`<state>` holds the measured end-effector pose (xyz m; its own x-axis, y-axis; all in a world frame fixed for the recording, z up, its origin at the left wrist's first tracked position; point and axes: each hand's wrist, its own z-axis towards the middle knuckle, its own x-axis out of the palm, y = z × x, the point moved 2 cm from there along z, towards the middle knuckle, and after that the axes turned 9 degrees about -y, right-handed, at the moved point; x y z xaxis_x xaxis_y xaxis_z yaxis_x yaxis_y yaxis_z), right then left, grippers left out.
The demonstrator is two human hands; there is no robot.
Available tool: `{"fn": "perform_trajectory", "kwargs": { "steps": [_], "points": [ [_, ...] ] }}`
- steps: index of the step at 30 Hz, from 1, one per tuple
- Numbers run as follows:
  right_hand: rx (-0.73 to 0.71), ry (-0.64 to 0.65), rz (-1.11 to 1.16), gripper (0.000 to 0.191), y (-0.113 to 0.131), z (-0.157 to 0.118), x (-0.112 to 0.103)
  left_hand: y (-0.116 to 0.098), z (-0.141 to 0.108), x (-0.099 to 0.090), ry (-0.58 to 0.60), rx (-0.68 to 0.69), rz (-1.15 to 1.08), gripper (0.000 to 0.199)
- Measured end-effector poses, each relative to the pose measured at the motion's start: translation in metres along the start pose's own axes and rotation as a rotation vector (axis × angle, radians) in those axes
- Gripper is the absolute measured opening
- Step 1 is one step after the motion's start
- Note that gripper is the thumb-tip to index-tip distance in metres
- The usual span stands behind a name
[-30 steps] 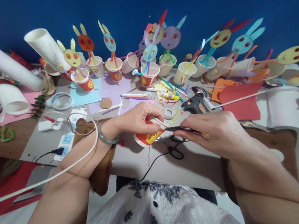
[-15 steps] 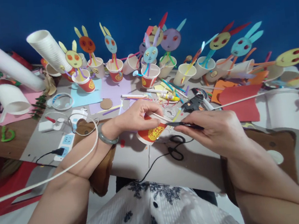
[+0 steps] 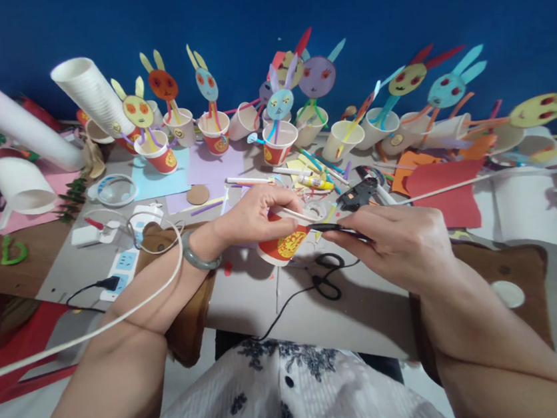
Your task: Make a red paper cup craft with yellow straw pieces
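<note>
My left hand (image 3: 264, 216) is closed around a red paper cup (image 3: 290, 244) with a yellow printed pattern. The cup is tilted, and its white edge shows between thumb and fingers. From the right, my right hand (image 3: 392, 239) grips a slim black pen-like tool (image 3: 329, 226); its exact kind is unclear. The tool's tip is at the cup's right edge, and I cannot tell whether it pierces the paper. Black-handled scissors (image 3: 328, 284) lie on the table just below the cup.
Paper cups with rabbit figures, such as a blue-faced rabbit (image 3: 280, 103), line the wall. A black glue gun (image 3: 359, 194), a yellow marker (image 3: 316, 182) and red paper (image 3: 445, 196) lie beyond my hands. A white cable (image 3: 138, 305) crosses my left forearm; a power strip (image 3: 123, 272) sits left.
The black tool and my right hand have shifted slightly against the cup's edge. The cup has turned a little in my left hand. The grips stay the same.
</note>
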<state>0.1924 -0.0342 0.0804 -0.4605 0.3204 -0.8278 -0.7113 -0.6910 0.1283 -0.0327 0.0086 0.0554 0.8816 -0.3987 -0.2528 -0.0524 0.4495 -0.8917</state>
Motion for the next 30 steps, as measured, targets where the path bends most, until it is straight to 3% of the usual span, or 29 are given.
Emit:
{"fn": "perform_trajectory", "kwargs": {
  "steps": [6,11,18,30],
  "points": [
    [-0.007,-0.061,0.027,0.037,-0.002,0.002,-0.001,0.001,-0.002,-0.001,-0.063,-0.040,-0.004,0.006],
    [0.149,-0.102,0.186,0.029,-0.005,0.005,-0.004,0.004,-0.001,-0.004,-0.116,-0.056,-0.064,0.011],
    [0.266,-0.162,0.216,0.029,-0.005,0.008,0.001,0.011,0.002,-0.001,-0.244,-0.113,-0.135,0.026],
    [0.269,-0.169,0.158,0.030,-0.011,0.006,0.016,0.022,0.000,0.012,-0.254,-0.122,-0.204,0.028]
  ]
}}
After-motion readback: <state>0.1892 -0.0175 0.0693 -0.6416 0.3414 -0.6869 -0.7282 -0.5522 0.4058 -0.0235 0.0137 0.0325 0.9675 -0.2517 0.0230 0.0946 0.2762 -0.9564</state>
